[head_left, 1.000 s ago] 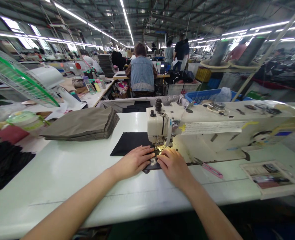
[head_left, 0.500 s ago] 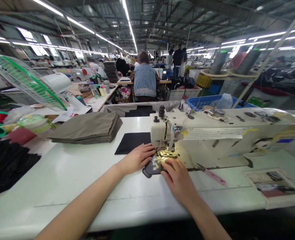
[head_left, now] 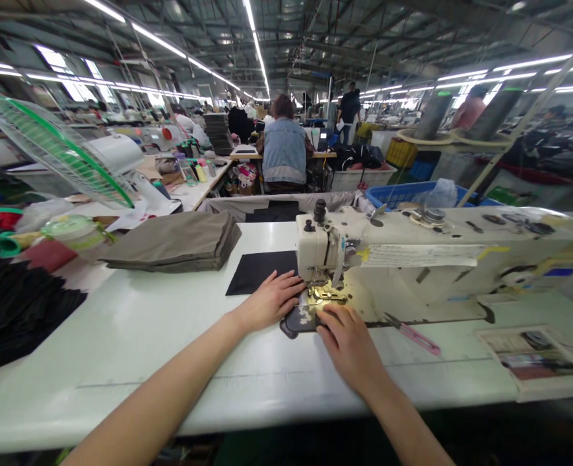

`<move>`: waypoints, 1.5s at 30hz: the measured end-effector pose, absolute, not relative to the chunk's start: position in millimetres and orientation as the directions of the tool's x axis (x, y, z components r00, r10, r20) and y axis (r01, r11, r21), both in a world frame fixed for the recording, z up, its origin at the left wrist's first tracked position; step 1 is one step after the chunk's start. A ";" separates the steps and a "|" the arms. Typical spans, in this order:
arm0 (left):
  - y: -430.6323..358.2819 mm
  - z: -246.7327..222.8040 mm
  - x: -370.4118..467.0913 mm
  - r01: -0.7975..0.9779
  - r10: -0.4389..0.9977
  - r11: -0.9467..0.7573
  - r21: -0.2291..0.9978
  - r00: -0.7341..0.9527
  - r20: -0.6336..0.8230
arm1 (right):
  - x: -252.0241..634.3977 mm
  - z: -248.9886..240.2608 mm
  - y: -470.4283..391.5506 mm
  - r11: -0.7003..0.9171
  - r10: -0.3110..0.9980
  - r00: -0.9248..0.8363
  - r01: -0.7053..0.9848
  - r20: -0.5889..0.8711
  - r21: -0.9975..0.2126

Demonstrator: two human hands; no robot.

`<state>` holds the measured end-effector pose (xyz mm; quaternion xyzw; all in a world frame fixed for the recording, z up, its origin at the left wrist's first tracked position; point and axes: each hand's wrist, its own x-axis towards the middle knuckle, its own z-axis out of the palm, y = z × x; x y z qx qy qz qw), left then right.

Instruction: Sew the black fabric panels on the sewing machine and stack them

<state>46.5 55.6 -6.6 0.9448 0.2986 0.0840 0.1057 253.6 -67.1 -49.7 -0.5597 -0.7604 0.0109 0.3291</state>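
A black cloth piece [head_left: 257,270] lies flat on the pale table, its right end at the head of the white sewing machine [head_left: 313,249]. My left hand [head_left: 271,301] rests palm down on the near edge of that cloth, fingers spread a little toward the needle area. Just right of the lit brass-coloured needle plate [head_left: 327,296], my right hand [head_left: 347,340] lies on the front of the machine bed with bent fingers lowered. Whether those fingertips pinch anything is too small to tell. A pink-handled pair of scissors [head_left: 419,338] lies to the right of my right hand.
Folded grey-brown cloth [head_left: 179,243] is stacked on the table [head_left: 135,336] at left. Beyond are a fan [head_left: 63,152] and dark cloth [head_left: 17,310]. A tray [head_left: 533,362] sits at right, a blue basket [head_left: 397,194] behind the machine. A person in a denim vest [head_left: 285,152] sits ahead.
The view has shifted slightly, so the scene appears a little further right and higher. Both hands keep nearly the same places by the needle plate.
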 end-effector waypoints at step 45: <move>144.8 75.0 -116.0 0.672 0.994 0.044 0.739 -0.107 0.037 | 264.9 -81.6 -63.9 0.483 0.775 -0.214 0.808 0.595 -0.338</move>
